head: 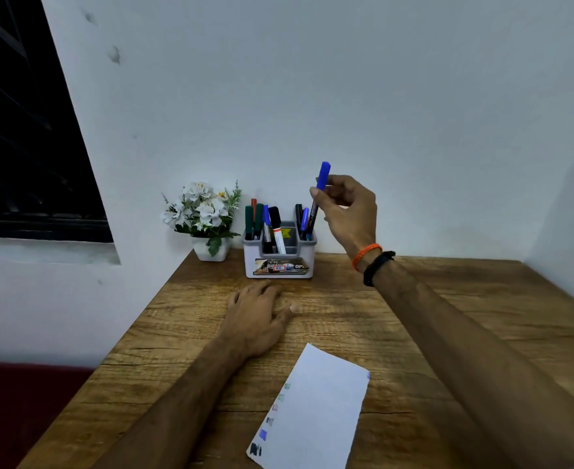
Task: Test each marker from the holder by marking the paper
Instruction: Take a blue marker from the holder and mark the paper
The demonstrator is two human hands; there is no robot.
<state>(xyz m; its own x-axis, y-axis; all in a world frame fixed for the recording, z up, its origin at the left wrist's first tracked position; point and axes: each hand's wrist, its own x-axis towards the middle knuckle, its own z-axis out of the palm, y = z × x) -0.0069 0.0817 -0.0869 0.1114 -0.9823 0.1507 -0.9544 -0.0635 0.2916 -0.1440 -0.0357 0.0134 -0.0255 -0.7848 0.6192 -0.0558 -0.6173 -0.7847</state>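
A grey marker holder (279,254) stands at the back of the wooden table (431,333), against the wall, with several markers upright in its compartments. My right hand (348,211) pinches a blue-capped marker (320,192), held upright above the holder's right compartment, its lower end level with the other markers there. My left hand (261,316) rests flat on the table just in front of the holder, fingers apart. A white sheet of paper (316,411) lies near the front edge, with several short coloured marks down its left side.
A small white pot of white artificial flowers (206,218) stands left of the holder at the table's back left corner. A dark window (24,130) fills the left wall. White walls close in behind and on the right.
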